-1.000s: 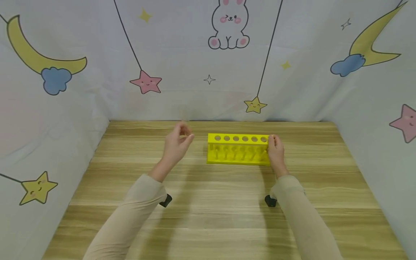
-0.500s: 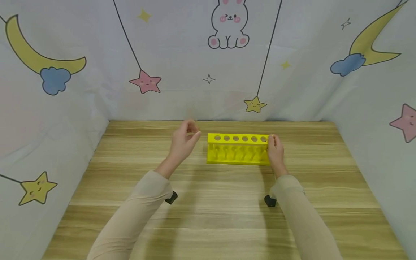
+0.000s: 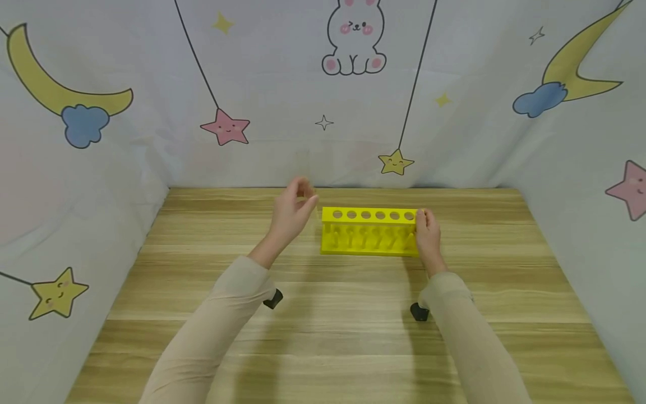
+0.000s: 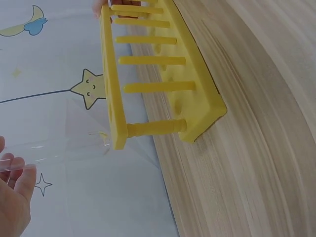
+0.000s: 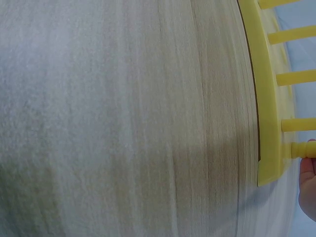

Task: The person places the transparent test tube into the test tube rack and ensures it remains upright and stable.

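A clear test tube [image 4: 64,149] is pinched between the fingers and thumb of my left hand [image 3: 292,212]. In the left wrist view the tube's far end is close to the top plate of a yellow test tube rack [image 3: 370,215]; whether they touch I cannot tell. In the head view the tube is barely visible against the cloth. The rack stands upright on the table, with a row of round holes above a row of pegs. My right hand [image 3: 428,233] grips its right end; in the right wrist view its fingers [image 5: 308,170] are by the end post.
The wood-grain table [image 3: 353,336] carries the rack near its back edge. White cloth [image 3: 282,90] printed with stars, moons and a rabbit hangs behind and at both sides. Black wrist devices [image 3: 419,312] sit under both sleeves.
My left hand has moved right and slightly away from me, bringing the test tube toward the rack's left end. The right hand and the rack have stayed in place.
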Demonstrator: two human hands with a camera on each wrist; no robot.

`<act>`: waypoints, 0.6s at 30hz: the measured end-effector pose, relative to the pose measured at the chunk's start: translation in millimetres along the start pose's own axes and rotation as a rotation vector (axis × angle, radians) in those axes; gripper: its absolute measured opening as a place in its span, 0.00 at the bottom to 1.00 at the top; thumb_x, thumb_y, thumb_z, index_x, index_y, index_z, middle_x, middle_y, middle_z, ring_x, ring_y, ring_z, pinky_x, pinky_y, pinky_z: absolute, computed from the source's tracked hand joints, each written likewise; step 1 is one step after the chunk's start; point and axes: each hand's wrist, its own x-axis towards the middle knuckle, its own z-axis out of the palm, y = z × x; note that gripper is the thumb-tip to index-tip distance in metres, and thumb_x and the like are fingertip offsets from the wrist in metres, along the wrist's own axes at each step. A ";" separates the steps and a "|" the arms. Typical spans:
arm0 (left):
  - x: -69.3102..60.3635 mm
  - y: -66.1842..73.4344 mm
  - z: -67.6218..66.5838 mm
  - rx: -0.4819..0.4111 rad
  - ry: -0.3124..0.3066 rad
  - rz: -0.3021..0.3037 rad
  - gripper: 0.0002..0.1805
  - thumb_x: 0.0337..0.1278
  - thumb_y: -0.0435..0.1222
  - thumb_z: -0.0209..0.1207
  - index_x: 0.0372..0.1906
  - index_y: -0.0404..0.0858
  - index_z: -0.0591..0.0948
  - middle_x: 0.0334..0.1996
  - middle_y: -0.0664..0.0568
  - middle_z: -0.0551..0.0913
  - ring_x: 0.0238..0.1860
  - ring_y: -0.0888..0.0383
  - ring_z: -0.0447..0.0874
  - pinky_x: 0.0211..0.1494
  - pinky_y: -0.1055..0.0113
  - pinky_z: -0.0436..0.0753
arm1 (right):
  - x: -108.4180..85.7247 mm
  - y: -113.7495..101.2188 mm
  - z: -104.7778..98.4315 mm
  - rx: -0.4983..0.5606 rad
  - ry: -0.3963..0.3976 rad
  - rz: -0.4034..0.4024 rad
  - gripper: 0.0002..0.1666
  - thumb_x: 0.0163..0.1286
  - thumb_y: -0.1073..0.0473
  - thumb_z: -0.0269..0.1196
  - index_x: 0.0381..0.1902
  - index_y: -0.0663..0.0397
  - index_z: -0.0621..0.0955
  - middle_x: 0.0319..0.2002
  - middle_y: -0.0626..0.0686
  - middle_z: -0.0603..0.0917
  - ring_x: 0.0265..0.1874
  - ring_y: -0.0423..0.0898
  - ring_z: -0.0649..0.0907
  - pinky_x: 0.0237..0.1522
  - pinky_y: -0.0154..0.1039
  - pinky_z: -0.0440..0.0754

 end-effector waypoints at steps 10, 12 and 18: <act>9.1 6.5 6.6 -0.022 -0.013 0.005 0.14 0.54 0.32 0.55 0.45 0.33 0.69 0.34 0.45 0.75 0.40 0.53 0.75 0.45 0.65 0.80 | 0.7 0.8 0.3 -0.001 0.003 0.009 0.21 0.69 0.43 0.41 0.38 0.54 0.69 0.19 0.44 0.62 0.18 0.37 0.63 0.22 0.29 0.64; 10.8 7.8 8.0 -0.014 -0.019 0.008 0.14 0.54 0.33 0.55 0.46 0.34 0.69 0.34 0.45 0.75 0.40 0.54 0.75 0.45 0.65 0.80 | 0.7 0.9 0.2 -0.001 -0.001 0.011 0.21 0.69 0.43 0.41 0.38 0.54 0.69 0.19 0.45 0.61 0.19 0.38 0.63 0.22 0.29 0.63; 17.4 10.4 13.5 -0.025 0.004 0.022 0.14 0.54 0.32 0.56 0.45 0.33 0.69 0.35 0.44 0.77 0.40 0.53 0.76 0.45 0.67 0.80 | -0.3 0.7 -0.4 -0.006 -0.010 0.010 0.21 0.68 0.41 0.40 0.37 0.52 0.69 0.19 0.45 0.62 0.19 0.38 0.63 0.23 0.30 0.63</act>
